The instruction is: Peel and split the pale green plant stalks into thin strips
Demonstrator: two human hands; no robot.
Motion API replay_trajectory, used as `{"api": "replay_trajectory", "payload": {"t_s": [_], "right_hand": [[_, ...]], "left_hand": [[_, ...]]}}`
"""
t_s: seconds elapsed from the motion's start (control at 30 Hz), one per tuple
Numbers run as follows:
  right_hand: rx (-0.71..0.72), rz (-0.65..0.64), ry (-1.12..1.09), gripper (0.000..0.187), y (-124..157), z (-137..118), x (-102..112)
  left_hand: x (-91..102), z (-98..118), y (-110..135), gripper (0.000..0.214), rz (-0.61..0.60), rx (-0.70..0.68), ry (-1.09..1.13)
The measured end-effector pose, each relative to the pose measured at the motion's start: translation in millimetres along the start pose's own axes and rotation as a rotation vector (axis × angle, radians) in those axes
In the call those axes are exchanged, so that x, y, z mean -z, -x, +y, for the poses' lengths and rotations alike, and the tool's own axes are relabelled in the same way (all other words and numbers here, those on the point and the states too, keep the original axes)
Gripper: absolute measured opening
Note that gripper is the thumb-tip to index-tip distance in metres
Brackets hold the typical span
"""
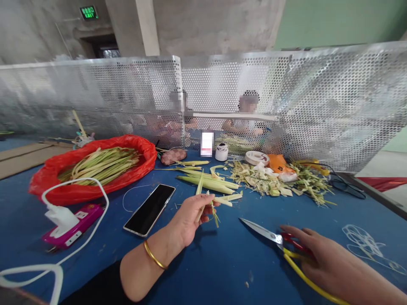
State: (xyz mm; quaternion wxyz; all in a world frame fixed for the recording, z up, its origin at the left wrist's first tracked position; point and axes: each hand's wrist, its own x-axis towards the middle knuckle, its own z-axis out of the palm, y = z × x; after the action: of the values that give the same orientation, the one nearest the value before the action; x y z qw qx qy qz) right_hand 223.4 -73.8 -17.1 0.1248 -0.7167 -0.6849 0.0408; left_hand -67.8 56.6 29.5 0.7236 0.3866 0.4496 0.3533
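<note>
My left hand (195,216), with a gold bangle at the wrist, is closed in a pinch around a small bunch of pale green leaf strips (223,201). Thin green ends hang below its fingers. To the right, my right hand (313,250) has its fingers around the red handle of a pair of scissors (265,231). The blades point left toward my left hand and are almost together; the other handle is yellow. Just beyond my left hand lie long pale green leaves (208,182) on the blue table (216,271).
At left are a red plastic bag (40,176) of leaf strips, a black phone (151,209) and a purple power strip (74,226) with white cable. Leaf scraps (254,180) and a tape roll (257,158) lie back right, string (365,241) at right. People sit behind a perforated screen (127,97).
</note>
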Motion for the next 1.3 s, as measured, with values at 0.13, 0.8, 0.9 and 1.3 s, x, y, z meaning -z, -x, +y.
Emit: {"api": "replay_trajectory", "payload": {"t_s": [0.13,0.8,0.9,1.3], "right_hand": [[-0.012,-0.168,-0.398,0.052,-3.1,-29.3,4.1],[-0.088,-0.241,-0.79,0.065,-0.8,-63.2,-1.2],[-0.075,-0.248,-0.83,0.061,-1.5,-65.5,-0.9],[-0.125,-0.307,-0.85,0.058,-3.7,-71.5,4.5]], "left_hand": [[1.6,-0.1,-2.1,0.024,0.016,0.002,0.035],[-9.8,-11.0,4.4,0.02,0.02,-0.086,0.023],[-10.2,-15.8,3.2,0.02,0.007,-0.086,-0.025],[-12.3,-21.1,3.1,0.019,-0.023,-0.06,-0.029]]}}
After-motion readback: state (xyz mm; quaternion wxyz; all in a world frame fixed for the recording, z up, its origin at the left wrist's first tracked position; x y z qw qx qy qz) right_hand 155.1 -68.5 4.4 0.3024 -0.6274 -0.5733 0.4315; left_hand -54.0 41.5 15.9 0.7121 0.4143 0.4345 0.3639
